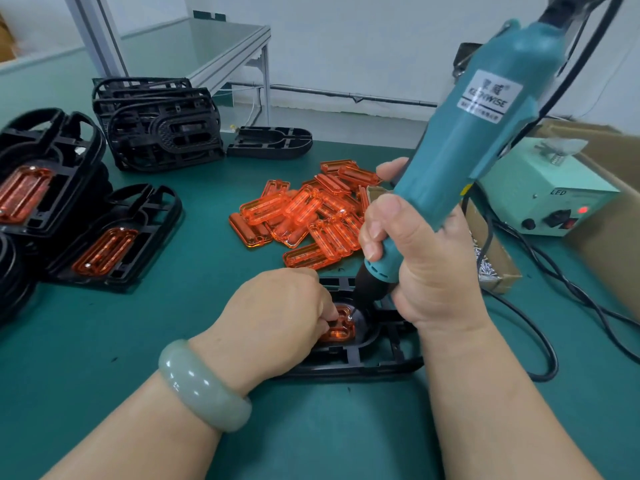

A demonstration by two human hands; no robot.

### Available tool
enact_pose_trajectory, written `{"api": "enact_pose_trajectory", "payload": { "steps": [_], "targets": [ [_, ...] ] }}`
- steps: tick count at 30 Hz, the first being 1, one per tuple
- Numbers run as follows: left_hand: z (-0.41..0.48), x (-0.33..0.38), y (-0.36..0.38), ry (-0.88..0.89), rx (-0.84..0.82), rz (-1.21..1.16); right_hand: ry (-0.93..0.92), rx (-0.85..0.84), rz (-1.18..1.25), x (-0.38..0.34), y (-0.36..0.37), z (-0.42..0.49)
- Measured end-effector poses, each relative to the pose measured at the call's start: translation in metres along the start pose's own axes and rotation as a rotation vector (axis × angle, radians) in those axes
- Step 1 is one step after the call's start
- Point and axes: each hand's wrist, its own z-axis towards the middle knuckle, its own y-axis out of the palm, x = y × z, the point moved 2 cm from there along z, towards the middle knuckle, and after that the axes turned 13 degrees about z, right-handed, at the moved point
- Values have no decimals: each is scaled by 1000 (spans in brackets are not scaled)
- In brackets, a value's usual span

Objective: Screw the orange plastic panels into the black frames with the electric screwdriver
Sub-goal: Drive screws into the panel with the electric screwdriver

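Dark green mat covers the workbench. Near centre, a black frame lies flat on it with an orange panel seated in its oval recess. The left hand, green bracelet on the wrist, has its fingers curled down onto the panel and holds it in place. The right hand is wrapped tight round the lower body of the teal screwdriver. The tool is tilted, top leaning far right, and its black nose comes down at the panel's far right corner.

Just beyond the hands is a loose pile of orange panels. At the left are two frames with panels already in them, one near and one at the left edge. Far left is a stack of empty frames, with a single empty frame flat to its right.

On the right, a small cardboard tray of screws sits just behind the right hand. Further right is a pale green power box with a red light lit, and black cables trail over the mat. A large cardboard box is at the right edge.

In the room behind are a second green-topped bench on a metal frame, an aluminium post and a white wall.
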Motion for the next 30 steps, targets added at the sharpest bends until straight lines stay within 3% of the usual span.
{"api": "enact_pose_trajectory", "payload": {
  "steps": [8, 30],
  "targets": [
    [1, -4, 0, -19, 5, -77, -22, -56, -12, -2, 2, -4],
    [1, -2, 1, -74, 6, -50, -33, 207, 93, -1, -18, -5]
  ]
}}
